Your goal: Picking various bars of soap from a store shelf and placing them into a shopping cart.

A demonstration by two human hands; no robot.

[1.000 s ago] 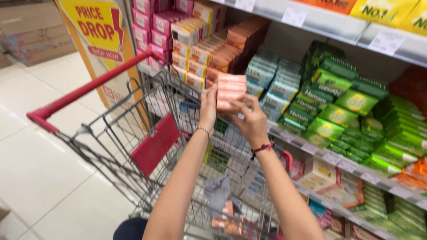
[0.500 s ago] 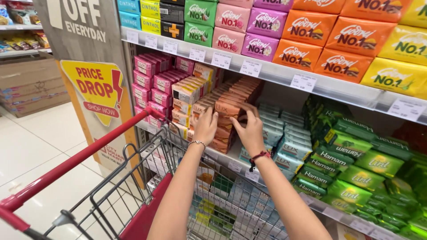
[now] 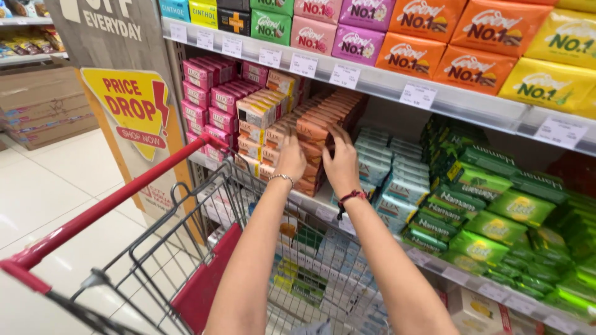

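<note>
Where a second ago both hands held a peach soap pack over the red-handled cart (image 3: 118,198), the left hand (image 3: 290,158) and right hand (image 3: 340,162) now press it, fingers spread, onto the peach soap stack (image 3: 313,133) on the shelf (image 3: 372,77), so it is going back.

In front of you the middle shelf (image 3: 323,214) carries stacked soap boxes: pink ones (image 3: 208,93) at the left, cream ones (image 3: 254,115), then orange ones (image 3: 313,127), pale teal ones (image 3: 388,164) and green ones (image 3: 490,205) at the right. The upper shelf (image 3: 372,80) above holds larger soap packs in pink, orange and yellow.
</note>
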